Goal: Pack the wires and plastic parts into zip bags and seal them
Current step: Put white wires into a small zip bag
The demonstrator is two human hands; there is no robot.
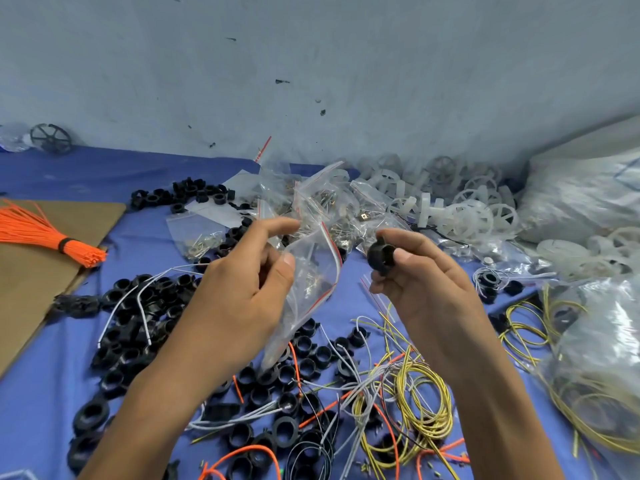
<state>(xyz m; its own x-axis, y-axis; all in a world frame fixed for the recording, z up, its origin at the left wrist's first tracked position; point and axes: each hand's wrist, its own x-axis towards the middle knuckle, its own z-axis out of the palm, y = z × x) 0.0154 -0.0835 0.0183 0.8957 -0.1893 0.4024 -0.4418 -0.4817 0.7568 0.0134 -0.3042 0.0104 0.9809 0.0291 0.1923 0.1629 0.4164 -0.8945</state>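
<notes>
The zip bag [311, 271] is clear plastic with a red stripe along its mouth. It is held in the air above the bench [52, 393], and its mouth looks parted. The black plastic part [381, 256] is a small round piece with short tabs.

Black rings [138, 323] lie scattered over the blue bench below, mixed with loose white, orange and yellow wires [419, 400]. A tied bundle of orange wires [45, 233] rests on cardboard [34, 289] at the left. Filled small bags [311, 199] and white plastic wheels [467, 209] are heaped by the wall.

The left hand [242, 289] pinches the zip bag's edge between thumb and fingers, with the forefinger stretched out. The right hand [426, 282] pinches the black plastic part between thumb and fingertips, just to the right of the bag's mouth and not touching it.
</notes>
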